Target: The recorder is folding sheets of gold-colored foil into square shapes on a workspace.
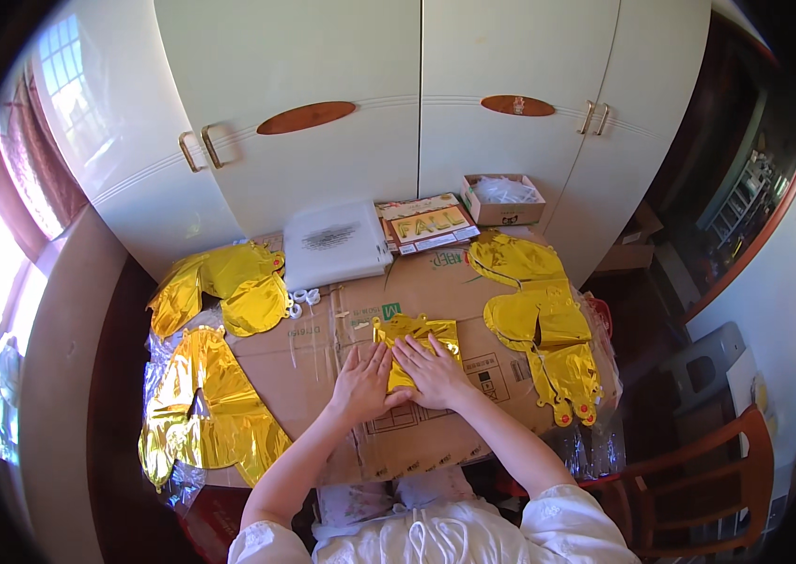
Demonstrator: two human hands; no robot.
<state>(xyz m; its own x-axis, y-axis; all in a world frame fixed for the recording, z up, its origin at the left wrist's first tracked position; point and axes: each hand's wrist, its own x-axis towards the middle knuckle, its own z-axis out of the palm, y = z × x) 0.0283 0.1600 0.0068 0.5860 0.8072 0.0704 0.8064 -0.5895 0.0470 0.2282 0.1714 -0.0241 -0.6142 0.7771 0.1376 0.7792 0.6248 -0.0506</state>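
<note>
A folded gold foil balloon (445,334) lies on the flattened cardboard (323,334) in front of me. My left hand (362,381) rests flat on its left part, fingers stretched forward. Beside it, my right hand (431,371) presses flat on the foil, fingers slightly spread. The two hands nearly meet at the fingertips and thumbs. Neither one grasps anything. Part of the foil is hidden under them.
Unfolded gold foil balloons lie at the near left (210,404), far left (257,299) and right (548,320). At the back are a stack of clear plastic bags (337,246), printed cards (428,226) and a small open box (509,202). A wooden chair (699,479) stands at the right.
</note>
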